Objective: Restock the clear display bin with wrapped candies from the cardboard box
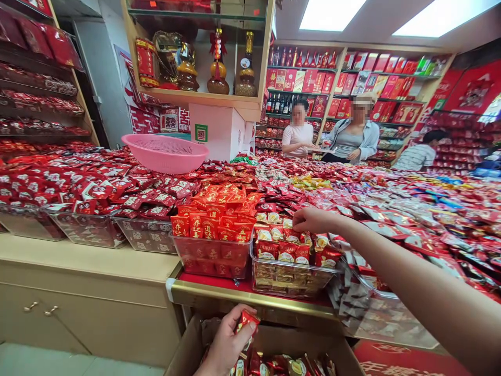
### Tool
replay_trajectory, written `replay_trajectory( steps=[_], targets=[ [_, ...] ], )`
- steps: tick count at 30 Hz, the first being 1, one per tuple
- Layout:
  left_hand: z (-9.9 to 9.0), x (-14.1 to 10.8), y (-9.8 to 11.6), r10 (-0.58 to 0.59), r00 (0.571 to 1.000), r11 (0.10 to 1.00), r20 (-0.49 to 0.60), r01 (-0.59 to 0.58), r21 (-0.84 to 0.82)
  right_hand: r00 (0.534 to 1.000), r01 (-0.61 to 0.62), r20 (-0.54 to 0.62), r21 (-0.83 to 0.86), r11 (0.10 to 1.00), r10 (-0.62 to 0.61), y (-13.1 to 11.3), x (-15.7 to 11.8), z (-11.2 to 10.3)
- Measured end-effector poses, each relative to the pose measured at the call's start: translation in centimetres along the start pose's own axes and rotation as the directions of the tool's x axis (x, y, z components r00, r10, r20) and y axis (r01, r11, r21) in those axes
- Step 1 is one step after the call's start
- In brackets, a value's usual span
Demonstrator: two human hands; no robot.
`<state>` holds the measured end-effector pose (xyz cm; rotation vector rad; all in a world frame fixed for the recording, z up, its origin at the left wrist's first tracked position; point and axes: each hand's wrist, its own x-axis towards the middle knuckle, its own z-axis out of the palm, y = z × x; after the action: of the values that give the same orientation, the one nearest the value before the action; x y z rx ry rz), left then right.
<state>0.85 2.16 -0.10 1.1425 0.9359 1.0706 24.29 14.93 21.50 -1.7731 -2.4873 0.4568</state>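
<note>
My left hand [230, 339] is closed around a red candy packet [247, 321] above an open cardboard box [182, 347] that holds more red and gold packets [296, 365]. Farther up, my right hand [307, 220] reaches over a clear plastic bin [293, 277] of durian packets [287, 251]. Its fingers point down and touch the upper packets; whether they pinch one is hidden. Directly left of that bin stands another clear bin [211, 261] filled with bright red packets [212, 224].
A pink basket [164, 154] rests on the candy at the back left. Heaps of packets cover the display to the right. Several people, including a person in a light blue shirt [370, 138], are behind it. A gold-edged counter [254, 298] overhangs the cardboard box.
</note>
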Motion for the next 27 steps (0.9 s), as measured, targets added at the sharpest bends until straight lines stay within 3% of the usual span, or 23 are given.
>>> replay_trajectory(
  steps=[6, 11, 14, 17, 19, 21, 24, 27],
  targets=[
    [0.0, 0.1, 0.2, -0.010, 1.000, 1.000, 0.009, 0.010, -0.004, 0.998, 0.059, -0.011, 0.009, 0.998, -0.059, 0.8, -0.3, -0.1],
    [-0.1, 0.1, 0.2, 0.003, 1.000, 1.000, 0.003, -0.003, 0.022, 1.000, -0.005, -0.007, 0.004, 1.000, 0.005, 0.1, -0.4, 0.2],
    [0.1, 0.0, 0.2, 0.027, 0.999, 0.999, 0.040, -0.029, 0.038, 0.978, -0.029, -0.208, -0.133, 0.991, 0.001, -1.7, -1.4, 0.1],
    [0.6, -0.5, 0.7, 0.044, 0.992, 0.999, 0.116, -0.041, -0.022, 0.868, 0.063, -0.479, -0.163, 0.985, -0.135, -4.9, -4.4, 1.0],
    [1.1, -0.9, 1.5, 0.019, 0.989, 0.994, 0.149, -0.003, -0.109, 0.844, 0.231, -0.493, -0.023, 0.973, -0.212, -7.3, -7.4, 3.1],
    [1.7, -1.4, 2.7, 0.005, 0.986, 0.986, 0.168, 0.023, -0.163, 0.877, 0.352, -0.406, 0.181, 0.918, -0.256, -9.1, -10.2, 6.5],
    [2.7, -2.2, 4.7, 0.087, 0.985, 0.986, 0.148, -0.064, -0.152, 0.891, 0.307, -0.444, 0.429, 0.849, -0.098, -9.8, -12.7, 12.7],
    [3.7, -2.6, 5.8, 0.129, 0.984, 0.987, 0.124, -0.115, -0.108, 0.879, 0.304, -0.474, 0.640, 0.705, 0.051, -9.1, -12.8, 17.6]
  ],
)
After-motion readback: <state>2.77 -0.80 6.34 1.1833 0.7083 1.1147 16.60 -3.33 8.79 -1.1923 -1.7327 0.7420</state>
